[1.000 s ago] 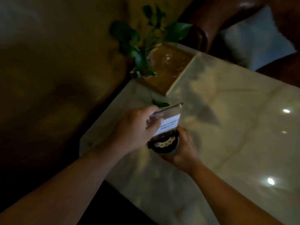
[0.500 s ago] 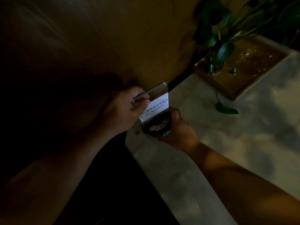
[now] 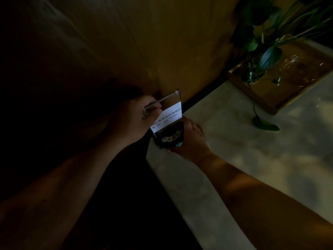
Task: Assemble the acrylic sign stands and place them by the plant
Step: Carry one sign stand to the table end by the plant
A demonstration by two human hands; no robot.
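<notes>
Light: very dim; the left side of the room is almost black and details there cannot be made out.
Counter: pale marble-look counter, its near corner just under the two hands.
Sign stand: clear acrylic sign stand held upright and tilted at the counter's corner edge, a white paper with dark print showing through the upper part, a dark round-bottomed patch with a row of pale dots below it.
Left hand: the left hand is at the stand's left upper edge; its fingers are pinched on the thin acrylic sheet at the top left corner.
Right hand: the right hand is wrapped around the lower right of the stand, clenched on its base; the fingertips are hidden behind the stand.
Contact with counter: whether the stand's bottom touches the counter or hangs just above the corner cannot be told.
Plant: leafy green plant at the far right, well apart from the stand, one leaf on a long stem trailing down onto the counter.
Tray: wooden tray under the plant, sitting on the counter against the wall.
Wall: yellowish-brown wall behind the hands.
</notes>
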